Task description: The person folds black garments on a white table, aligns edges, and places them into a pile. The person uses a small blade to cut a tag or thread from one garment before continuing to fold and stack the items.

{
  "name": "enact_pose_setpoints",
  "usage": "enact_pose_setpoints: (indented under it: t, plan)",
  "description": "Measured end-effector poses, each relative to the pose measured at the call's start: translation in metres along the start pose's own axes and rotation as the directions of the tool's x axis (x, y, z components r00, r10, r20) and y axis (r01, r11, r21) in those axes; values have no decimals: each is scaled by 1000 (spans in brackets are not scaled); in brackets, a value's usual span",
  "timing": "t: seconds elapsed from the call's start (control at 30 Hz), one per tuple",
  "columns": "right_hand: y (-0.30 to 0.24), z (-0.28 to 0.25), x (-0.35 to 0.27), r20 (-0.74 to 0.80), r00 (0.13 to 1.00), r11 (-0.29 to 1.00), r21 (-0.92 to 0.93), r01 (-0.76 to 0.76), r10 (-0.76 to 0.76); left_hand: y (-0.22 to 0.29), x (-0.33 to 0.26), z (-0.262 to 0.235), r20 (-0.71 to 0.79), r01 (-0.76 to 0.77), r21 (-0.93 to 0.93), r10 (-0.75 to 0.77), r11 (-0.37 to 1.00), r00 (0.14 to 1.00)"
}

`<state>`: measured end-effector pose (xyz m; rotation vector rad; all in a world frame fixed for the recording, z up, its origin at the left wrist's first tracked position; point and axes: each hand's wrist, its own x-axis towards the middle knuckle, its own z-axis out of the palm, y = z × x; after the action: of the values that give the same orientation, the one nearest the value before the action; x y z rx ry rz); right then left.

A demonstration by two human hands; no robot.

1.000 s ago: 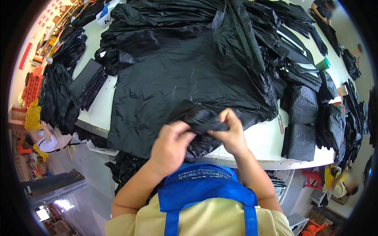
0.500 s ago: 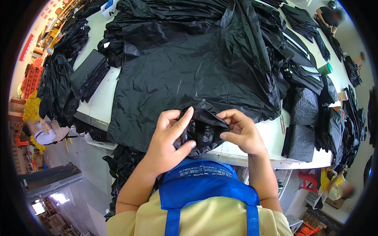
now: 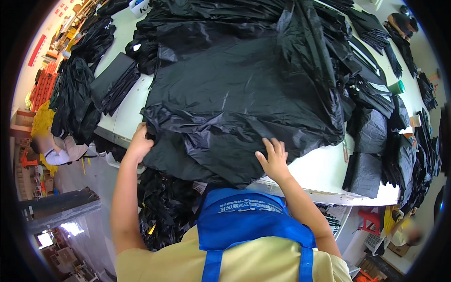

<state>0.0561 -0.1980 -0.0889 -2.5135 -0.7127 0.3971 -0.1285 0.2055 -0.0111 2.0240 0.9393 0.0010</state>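
A large black sheet of thin, shiny fabric [image 3: 211,80] is spread over the white table [image 3: 319,171] in front of me. Its near part is folded back in creases and droops over the table's front edge. At the sheet's left edge, my left hand [image 3: 140,144] has its fingers closed on the material; the fingertips are partly hidden. My right hand [image 3: 273,160] rests on the near part of the sheet, right of the middle, fingers stretched out and apart, gripping nothing.
Folded black pieces [image 3: 369,174] lie in stacks to the right, near a small wooden-handled tool [image 3: 345,151] and a green cup-like object [image 3: 397,87]. More black bundles [image 3: 112,84] lie at the left. Black material [image 3: 169,207] is heaped below the table edge. Other people are at both sides.
Both hands have let go of the bunched opening they held at the front edge. My left hand moved left to the sheet's edge; my right hand lies flat. The near part is now spread wide.
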Motion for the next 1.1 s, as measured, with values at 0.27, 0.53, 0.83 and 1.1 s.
enact_pose_setpoints:
  t: [0.27,0.53,0.83,1.1]
  plan:
    - [-3,4,-11,84,992,921,-386,-57,96,-146,42,-51,54,-117,576,105,809,993]
    - [-49,55,1,-58,983,944,-276,-181,171,-65,2,13,-298,-288,315,382,905,875]
    - [-38,64,-12,-87,996,872,-484,-76,38,-79,42,-65,294,509,-411,-419,756,859]
    - [-10,28,-6,-230,972,976,-194,-100,54,-129,26,-48,368,344,-863,-5,369,930]
